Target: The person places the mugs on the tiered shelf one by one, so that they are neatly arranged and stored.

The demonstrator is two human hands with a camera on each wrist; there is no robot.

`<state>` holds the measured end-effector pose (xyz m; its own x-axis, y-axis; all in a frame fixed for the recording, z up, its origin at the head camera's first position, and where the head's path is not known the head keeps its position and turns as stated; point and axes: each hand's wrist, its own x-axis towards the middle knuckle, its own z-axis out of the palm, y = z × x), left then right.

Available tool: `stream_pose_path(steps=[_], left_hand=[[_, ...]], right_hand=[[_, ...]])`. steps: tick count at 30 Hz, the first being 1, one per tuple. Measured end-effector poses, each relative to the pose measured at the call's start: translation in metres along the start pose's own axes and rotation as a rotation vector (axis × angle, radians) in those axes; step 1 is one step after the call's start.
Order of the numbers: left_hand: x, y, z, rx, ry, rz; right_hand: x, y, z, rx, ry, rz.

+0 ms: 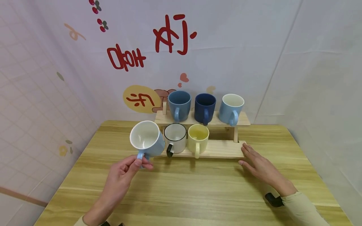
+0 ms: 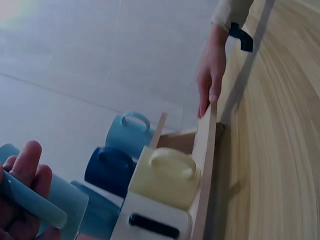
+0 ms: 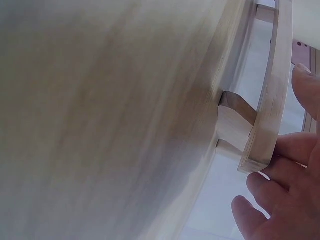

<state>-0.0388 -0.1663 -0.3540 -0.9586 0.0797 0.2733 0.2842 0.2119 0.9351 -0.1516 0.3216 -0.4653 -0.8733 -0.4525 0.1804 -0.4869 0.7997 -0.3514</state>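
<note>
My left hand (image 1: pixel 123 175) pinches the handle of a light blue mug (image 1: pixel 152 146) with a white inside, held up at the left end of the wooden rack (image 1: pixel 223 149). In the left wrist view its fingers (image 2: pixel 31 167) wrap the handle. The right hand (image 1: pixel 261 168) rests its fingers on the right end of the rack's lower shelf; the right wrist view shows the fingers (image 3: pixel 285 172) touching that end. On the lower shelf stand a white mug (image 1: pixel 175 139) with a black rim and a pale yellow mug (image 1: pixel 198 141), handles forward.
The upper shelf bears a grey-blue mug (image 1: pixel 181 108), a dark blue mug (image 1: pixel 204 110) and another light blue mug (image 1: pixel 230 111). The rack stands at the back of the wood-grain table (image 1: pixel 198 191), before a printed cloth backdrop (image 1: pixel 226 56).
</note>
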Motion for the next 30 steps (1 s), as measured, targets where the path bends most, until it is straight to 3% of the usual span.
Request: stream_pose_path(steps=[5,15,27,30], left_hand=[[0.008,0.007,0.017,-0.074,-0.073,0.053],[0.026,0.012,0.057,-0.187,-0.209,0.086],[0.041,-0.002,0.12,-0.292,-0.329,0.077],[0.044,-0.006,0.135,-0.298,-0.367,0.043]], right_hand=[[0.001,0.001,0.0,0.006,-0.011,0.016],[0.001,0.0,0.0,-0.004,-0.019,0.025],[0.001,0.002,0.002,0.006,-0.003,0.023],[0.002,0.001,0.002,0.012,-0.003,0.023]])
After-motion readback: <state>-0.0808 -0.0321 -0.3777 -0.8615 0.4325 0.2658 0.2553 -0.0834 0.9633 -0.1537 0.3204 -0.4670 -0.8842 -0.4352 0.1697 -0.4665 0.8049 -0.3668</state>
